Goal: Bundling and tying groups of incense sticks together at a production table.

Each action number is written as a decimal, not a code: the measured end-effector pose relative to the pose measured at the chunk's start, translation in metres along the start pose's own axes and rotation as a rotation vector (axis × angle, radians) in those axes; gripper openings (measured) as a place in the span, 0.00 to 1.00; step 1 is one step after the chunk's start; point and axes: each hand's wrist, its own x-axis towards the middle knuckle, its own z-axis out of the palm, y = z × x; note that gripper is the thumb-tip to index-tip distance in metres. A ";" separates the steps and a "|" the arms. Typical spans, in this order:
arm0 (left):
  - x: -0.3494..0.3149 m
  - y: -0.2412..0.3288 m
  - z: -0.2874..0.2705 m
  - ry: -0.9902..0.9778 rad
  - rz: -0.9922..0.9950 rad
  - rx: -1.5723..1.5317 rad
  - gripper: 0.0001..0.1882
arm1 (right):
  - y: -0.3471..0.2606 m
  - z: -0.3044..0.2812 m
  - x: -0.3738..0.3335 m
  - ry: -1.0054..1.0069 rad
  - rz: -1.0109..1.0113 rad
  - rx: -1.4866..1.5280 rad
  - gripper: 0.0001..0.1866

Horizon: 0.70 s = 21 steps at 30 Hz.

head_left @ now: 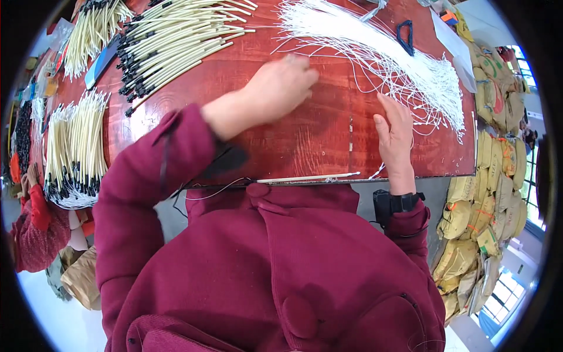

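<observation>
My left hand (281, 88) is over the red table, its fingers curled in and slightly blurred; whatever they may hold is hidden. Fingers extended and thumb apart, my right hand (396, 126) is open at the near edge of a large bundle of thin white cords (404, 64). Loose loops of cord pass close to its fingertips. At the table's front edge lies a single cream-coloured tube (308, 178) with a white end. A short piece of white cord shows beside my right wrist.
Cream tubes with black ends (176, 47) are piled at the back left. Another bundle of tubes (76, 141) hangs over the left edge. A dark loop-shaped tool (404, 38) rests on the cords. Stacked sacks (492, 176) stand right; another person's red sleeve (40, 208) shows left.
</observation>
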 end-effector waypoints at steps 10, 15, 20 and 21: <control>0.026 -0.004 0.048 -0.041 -0.152 0.204 0.06 | -0.020 0.010 0.016 -0.056 -0.123 0.031 0.23; -0.068 0.026 -0.006 -0.172 -0.095 0.266 0.06 | -0.021 0.021 0.013 -0.096 -0.140 0.069 0.25; -0.116 0.032 -0.035 -0.246 -0.173 0.308 0.04 | -0.037 0.029 0.019 -0.087 -0.186 0.089 0.26; -0.120 0.032 -0.038 -0.240 -0.157 0.322 0.04 | -0.040 0.031 0.022 -0.086 -0.213 0.079 0.27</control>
